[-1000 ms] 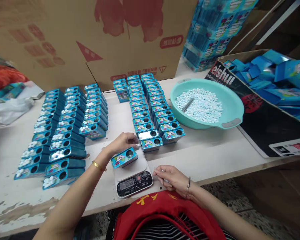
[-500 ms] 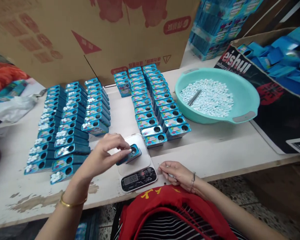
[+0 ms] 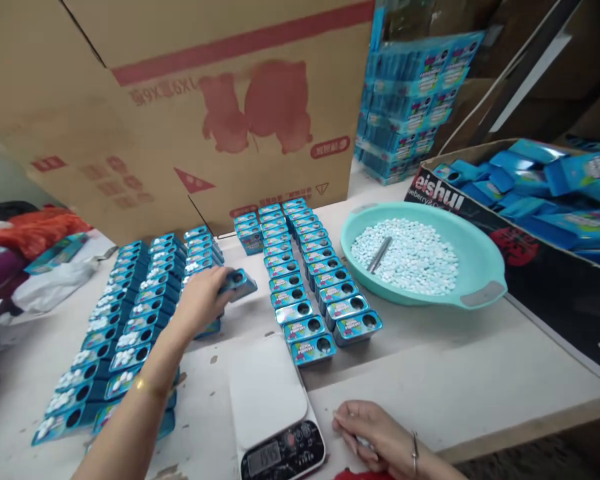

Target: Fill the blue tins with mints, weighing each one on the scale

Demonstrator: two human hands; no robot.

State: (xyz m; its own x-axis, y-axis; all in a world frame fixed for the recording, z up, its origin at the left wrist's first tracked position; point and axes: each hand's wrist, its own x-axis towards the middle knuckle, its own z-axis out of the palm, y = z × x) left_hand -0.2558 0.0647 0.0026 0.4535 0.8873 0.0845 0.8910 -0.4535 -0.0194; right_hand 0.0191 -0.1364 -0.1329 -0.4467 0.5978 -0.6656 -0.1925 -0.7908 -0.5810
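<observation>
My left hand (image 3: 203,300) is closed around a small blue candy tin (image 3: 240,283), held above the front of the third row of tins on the left. The tin's round opening faces up. Below the hand, a kitchen scale (image 3: 265,387) has a bare white plate and a lit display. Beside the scale my right hand (image 3: 363,430) rests on the table, fingers curled around something pale that I cannot make out. Rows of blue tins with white candies on their tops (image 3: 125,357) stand at left. More tins (image 3: 313,350), without candies on top, stand in the middle.
A turquoise basin (image 3: 480,267) holds white candies (image 3: 415,257) and a grey metal tool (image 3: 380,255). Behind the rows stands a large cardboard box (image 3: 155,127). At right, an open carton (image 3: 460,230) is full of blue tins; wrapped stacks (image 3: 405,107) stand behind.
My left hand has lifted the tin off the scale and carried it away toward the left rows. My right hand stays curled beside the scale. The camera view has tilted up.
</observation>
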